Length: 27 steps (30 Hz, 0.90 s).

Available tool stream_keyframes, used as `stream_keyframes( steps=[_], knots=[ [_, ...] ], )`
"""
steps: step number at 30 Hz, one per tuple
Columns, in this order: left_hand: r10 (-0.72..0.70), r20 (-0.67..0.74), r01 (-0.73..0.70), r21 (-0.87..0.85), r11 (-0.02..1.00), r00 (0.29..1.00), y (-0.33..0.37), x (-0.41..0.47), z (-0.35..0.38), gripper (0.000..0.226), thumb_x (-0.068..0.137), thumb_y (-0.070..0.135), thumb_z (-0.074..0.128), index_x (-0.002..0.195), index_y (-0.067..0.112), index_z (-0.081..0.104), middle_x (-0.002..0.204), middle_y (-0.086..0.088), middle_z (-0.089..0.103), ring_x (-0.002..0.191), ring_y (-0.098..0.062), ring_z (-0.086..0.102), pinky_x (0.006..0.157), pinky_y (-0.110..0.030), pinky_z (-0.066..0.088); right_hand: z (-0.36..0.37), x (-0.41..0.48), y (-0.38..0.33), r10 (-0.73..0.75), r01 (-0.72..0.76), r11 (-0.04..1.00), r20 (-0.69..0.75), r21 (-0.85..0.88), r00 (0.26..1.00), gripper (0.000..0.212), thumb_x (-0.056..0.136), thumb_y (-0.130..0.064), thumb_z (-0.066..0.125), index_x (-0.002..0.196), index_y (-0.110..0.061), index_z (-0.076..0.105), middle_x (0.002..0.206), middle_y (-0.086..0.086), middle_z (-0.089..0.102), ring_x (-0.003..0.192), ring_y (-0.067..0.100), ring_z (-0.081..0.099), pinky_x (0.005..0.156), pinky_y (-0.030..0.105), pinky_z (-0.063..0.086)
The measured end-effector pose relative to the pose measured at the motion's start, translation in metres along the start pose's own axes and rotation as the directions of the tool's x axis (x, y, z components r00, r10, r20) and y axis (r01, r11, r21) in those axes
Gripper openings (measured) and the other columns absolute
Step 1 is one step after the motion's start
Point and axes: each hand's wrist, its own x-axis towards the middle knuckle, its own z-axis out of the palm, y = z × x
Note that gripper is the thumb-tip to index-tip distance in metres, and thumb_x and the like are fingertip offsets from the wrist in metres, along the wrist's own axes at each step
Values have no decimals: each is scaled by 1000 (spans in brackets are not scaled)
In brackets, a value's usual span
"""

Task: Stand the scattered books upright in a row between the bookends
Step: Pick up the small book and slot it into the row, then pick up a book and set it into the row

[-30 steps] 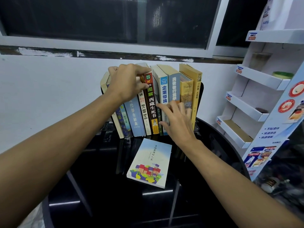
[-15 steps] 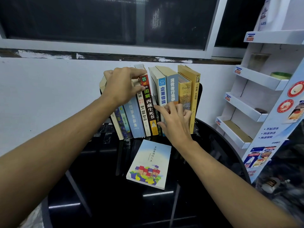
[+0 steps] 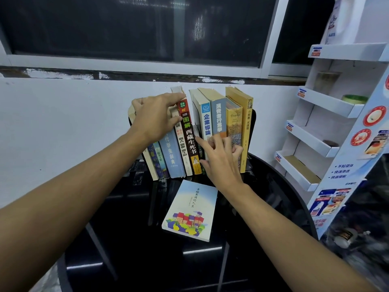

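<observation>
A dark window (image 3: 126,28) runs above the row (image 3: 207,123) of books, with a white wall (image 3: 63,112) right behind it. The row stands at the back of a black table (image 3: 126,249). To the right of the row, well apart, is a white rack (image 3: 326,131) with slanted shelves.

The row itself is in two parts. The leaning books (image 3: 172,152) make up its left part and tilt to the left. The right part stands nearly upright, and its last yellow book sits against a black bookend (image 3: 253,127). A narrow gap splits the two parts. The bookend at the row's left end is almost wholly hidden.

One loose book (image 3: 191,209) with a sky-and-houses cover lies flat, face up, just in front of the row and apart from it.

The left hand (image 3: 153,116) is at the top of the row's left part. Its fingers are curled over the tops of the leaning books and grip them, the forefinger reaching to the tallest one.

The right hand (image 3: 221,161) is low against the row's middle. Its forefinger stretches into the gap and the other fingers are bent against the spines. Whether it pinches anything cannot be told.
</observation>
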Motion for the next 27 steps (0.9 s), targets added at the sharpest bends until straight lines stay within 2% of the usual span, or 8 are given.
stream_keyframes(
  steps=[5,7,9,11,15,21,24,27],
  knots=[
    [80,-23,-80,19,997,997,9,-20,-5,55,89,32,74,140,34,55,142,11,55,134,-13,46,108,-45,29,-20,-15,10,-48,37,993,102,108,994,78,91,-40,71,156,-36,28,128,-4,43,113,17,40,87,38,30],
    [100,-49,-100,22,995,994,13,-35,-8,50,91,35,72,138,35,57,142,14,53,136,-10,41,103,-39,23,-31,-26,17,-34,3,982,162,188,986,71,94,-45,65,154,-34,30,131,-6,42,119,16,39,91,33,27],
    [138,-37,-139,-31,990,990,18,-52,-9,44,92,36,71,134,33,60,137,12,57,135,-11,44,110,-42,28,-41,-40,24,12,-80,962,252,262,968,63,96,-51,60,151,-33,36,133,-7,42,126,14,36,101,34,29],
    [160,39,-155,-95,983,986,19,-69,-8,39,92,35,71,129,28,65,131,8,61,127,-10,51,111,-41,39,-50,-56,28,56,-174,938,363,301,930,62,95,-56,57,149,-33,39,134,-8,43,130,11,34,110,39,31],
    [82,366,-56,-80,995,927,13,-103,4,39,90,44,70,127,31,66,126,9,64,109,-4,58,97,-31,52,-61,-82,24,102,-304,904,541,299,835,67,93,-61,58,150,-32,38,137,-9,46,134,12,33,110,41,33],
    [-109,629,132,10,991,770,8,-127,31,66,88,51,70,147,28,50,135,3,63,115,-16,60,88,-20,45,-60,-91,9,112,-370,887,647,277,754,78,92,-62,59,156,-29,28,154,-4,38,143,18,21,111,42,23],
    [-148,688,177,28,984,711,12,-133,41,75,85,56,71,150,29,45,144,1,56,126,-20,56,96,-24,44,-57,-90,5,106,-401,862,665,308,739,80,91,-62,60,157,-31,27,154,-3,38,143,19,20,110,43,22],
    [-174,682,212,28,977,711,16,-137,48,82,81,60,73,151,28,44,153,3,48,137,-23,48,111,-33,42,-55,-87,2,112,-419,848,664,324,739,81,90,-58,65,157,-29,28,152,-2,39,143,19,20,113,44,21]
  ],
)
